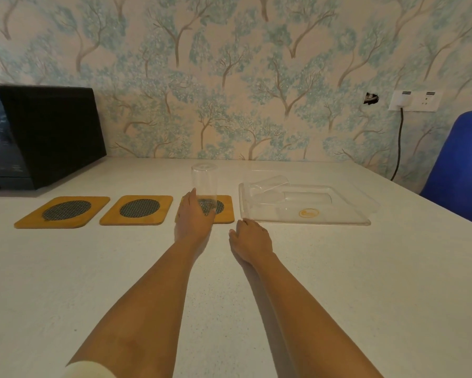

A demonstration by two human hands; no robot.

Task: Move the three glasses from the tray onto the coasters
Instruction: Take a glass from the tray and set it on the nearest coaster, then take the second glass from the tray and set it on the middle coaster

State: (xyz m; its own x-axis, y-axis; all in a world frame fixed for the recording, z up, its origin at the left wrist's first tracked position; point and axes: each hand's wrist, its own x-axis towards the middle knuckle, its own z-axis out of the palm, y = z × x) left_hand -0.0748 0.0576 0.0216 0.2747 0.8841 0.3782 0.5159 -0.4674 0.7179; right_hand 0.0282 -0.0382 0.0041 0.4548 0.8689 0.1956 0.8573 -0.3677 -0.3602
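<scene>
On the white table (338,268), three wooden coasters with dark mesh centres lie in a row: the left coaster (63,211), the middle coaster (138,209) and the right coaster (224,211), which sits just beside the clear tray (324,216). One clear glass (204,186) stands on the right coaster, over its mesh disc; whether its mouth is up or down cannot be told through the clear walls. The left hand (195,214) is at the base of this glass, its fingers (191,196) wrapped round the lower part from the left and near side, the thumb side pointing up along the wall of the glass, so the grip is closed on it. The right hand (251,241) rests palm down on the table just in front of the tray's near left corner, its fingers (245,221) loosely curled and slightly spread, the tips touching or almost touching the tray's edge; it holds nothing. Two more glasses lie on their sides in the tray: the far glass (270,184) toward the back left and the near glass (305,199) toward the middle, close together. The tray bears a round yellow label (308,213) near its front edge. A black microwave (38,137) stands on the table at the far left against the patterned wall, and a blue chair (461,165) shows at the right edge.
</scene>
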